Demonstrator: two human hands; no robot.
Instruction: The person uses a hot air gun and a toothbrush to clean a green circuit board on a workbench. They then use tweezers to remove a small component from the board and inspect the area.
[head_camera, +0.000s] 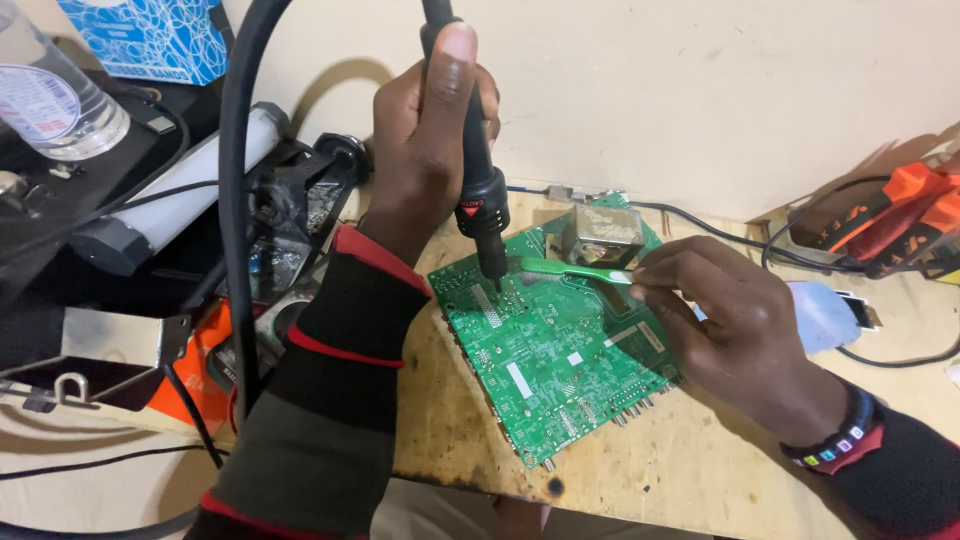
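A: Holding two tools over one board, so slips are the worry. Near edge first: the wooden bench (700, 470) already has dark scorch marks at bottom centre, w/ the green circuit board (555, 345) lying loose and tilted on it, mid-frame. Nothing pins it, so a push from the brush could prob. skate it.

B: Hands?

A: Right hand (735, 330), centre-right, fingers pinched shut on a green toothbrush (575, 268), bristle end on the board right by the nozzle. Left hand (430, 140), upper centre, fist closed round the black hot-air wand (480, 190), tip down, just above or touching the board's upper left corner; can't tell which.

B: Risk?

A: Plastic brush that close to the tip could melt. Black hose (240, 200) running down frame-left could tug the wand off aim.

B: Board itself?

A: Densely populated, white labels, metal shield can (605, 232) at far corner, connectors along lower-right edge.
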